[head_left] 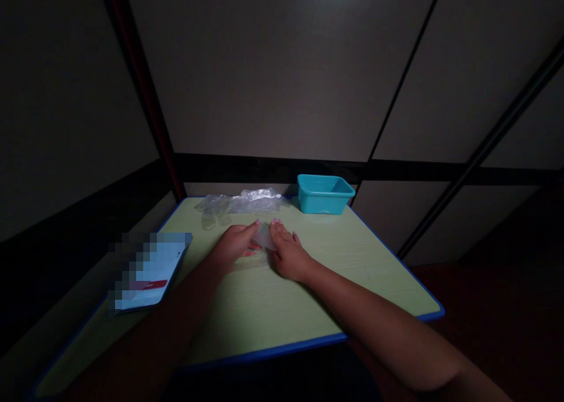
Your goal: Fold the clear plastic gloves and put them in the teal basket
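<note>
Between my hands, low over the middle of the table, is a small clear plastic piece (264, 235), perhaps a folded bag; its exact kind is hard to make out in the dim light. My left hand (232, 246) grips its left side, thumb on top and fingers underneath. Against its right side lies my right hand (288, 252), with the fingers stretched out flat and close together. A faint transparent edge also shows on the tabletop just below the hands.
The pale green table (273, 320) has a blue rim. Crumpled clear plastic (259, 201) lies along its back edge. A turquoise basket (325, 196) stands at the back right. At the left lies a flat light-blue device or folder (158, 267), partly blurred out. Cabinet panels (282, 84) rise behind.
</note>
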`<state>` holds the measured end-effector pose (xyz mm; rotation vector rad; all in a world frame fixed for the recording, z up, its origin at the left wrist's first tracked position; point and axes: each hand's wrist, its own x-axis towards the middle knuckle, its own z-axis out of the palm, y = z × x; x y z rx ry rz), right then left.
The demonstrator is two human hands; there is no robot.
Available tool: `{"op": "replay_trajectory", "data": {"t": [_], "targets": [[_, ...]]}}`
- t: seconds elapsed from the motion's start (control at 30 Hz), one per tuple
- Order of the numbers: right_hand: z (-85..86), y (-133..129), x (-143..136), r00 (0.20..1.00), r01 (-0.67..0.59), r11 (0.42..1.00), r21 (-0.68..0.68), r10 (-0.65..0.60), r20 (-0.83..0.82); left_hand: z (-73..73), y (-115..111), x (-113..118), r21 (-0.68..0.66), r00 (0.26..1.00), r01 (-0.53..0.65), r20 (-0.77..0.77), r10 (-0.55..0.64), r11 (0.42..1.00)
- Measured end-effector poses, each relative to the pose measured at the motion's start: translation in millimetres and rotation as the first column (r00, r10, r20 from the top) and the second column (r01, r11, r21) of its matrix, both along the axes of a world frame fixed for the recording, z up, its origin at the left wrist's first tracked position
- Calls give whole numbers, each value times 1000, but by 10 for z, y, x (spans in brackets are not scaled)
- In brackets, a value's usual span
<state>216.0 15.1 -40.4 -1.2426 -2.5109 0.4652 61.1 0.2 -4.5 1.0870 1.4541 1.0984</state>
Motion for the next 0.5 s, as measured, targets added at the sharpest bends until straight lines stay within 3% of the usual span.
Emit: {"op": "replay_trajectory", "data": {"t": [0.3,0.5], "targets": [[-4,-27,-16,997,-2,1000,-1,2,73,15,-25,6,19,976,49,-211,-43,999],[-20,-19,6,996,29,999,-31,-26,85,-46,46,-115,31,967,95,-239,-85,995]]}}
